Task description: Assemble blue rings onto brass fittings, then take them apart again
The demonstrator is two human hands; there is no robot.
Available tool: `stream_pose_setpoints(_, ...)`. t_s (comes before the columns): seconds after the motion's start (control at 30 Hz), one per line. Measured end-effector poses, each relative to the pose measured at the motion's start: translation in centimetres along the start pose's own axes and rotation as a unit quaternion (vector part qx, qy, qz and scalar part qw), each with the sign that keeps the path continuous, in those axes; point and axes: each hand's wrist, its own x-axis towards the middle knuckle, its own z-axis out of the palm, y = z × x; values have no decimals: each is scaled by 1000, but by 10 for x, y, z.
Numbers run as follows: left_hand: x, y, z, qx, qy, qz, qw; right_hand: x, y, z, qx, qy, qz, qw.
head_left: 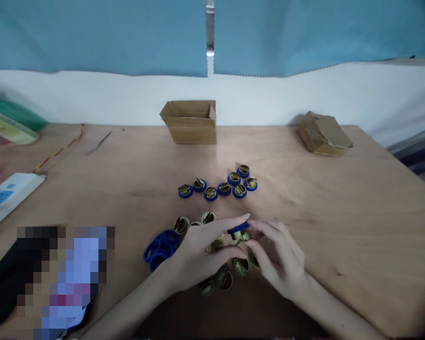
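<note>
Between my hands is a round brass-coloured clip piece [240, 234] with a blue ring [238, 227] on its upper side. My left hand [194, 252] has its fingers over the ring, with the thumb lower down. The fingertips and thumb of my right hand [281, 257] pinch the piece from the right. Under and around my hands lie several loose brass-coloured round pieces [224, 278], partly hidden. A pile of loose blue rings [157, 250] sits left of my left hand. Farther back, several brass-coloured pieces fitted with blue rings [210, 192] lie in a loose row.
An open cardboard box [194, 131] stands at the back, and a crumpled box [324, 134] at the back right. To the left are a white power strip [16, 191], a twisted cord [62, 150] and a pixelated item [74, 274]. Blue curtain [109, 38] hangs behind.
</note>
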Motion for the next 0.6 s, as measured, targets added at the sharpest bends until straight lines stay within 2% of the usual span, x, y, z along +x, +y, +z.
stream_pose_setpoints(0.27, -4, -4, 7, 36, 12, 7, 999, 0, 0, 2, -6, 36, -3, 999)
stream_pose_setpoints(0.37, -5, -6, 7, 35, 11, 3, 999, 2, 1, 3, 23, 34, 9, 999)
stream_pose_setpoints(0.47, -4, -6, 8, 23, 14, 25, 999, 3, 1, 4, 58, 28, 29, 998)
stream_pose_setpoints(0.6, -3, -6, 11, 16, 16, 34, 999, 3, 2, 6, 56, 33, 46, 997)
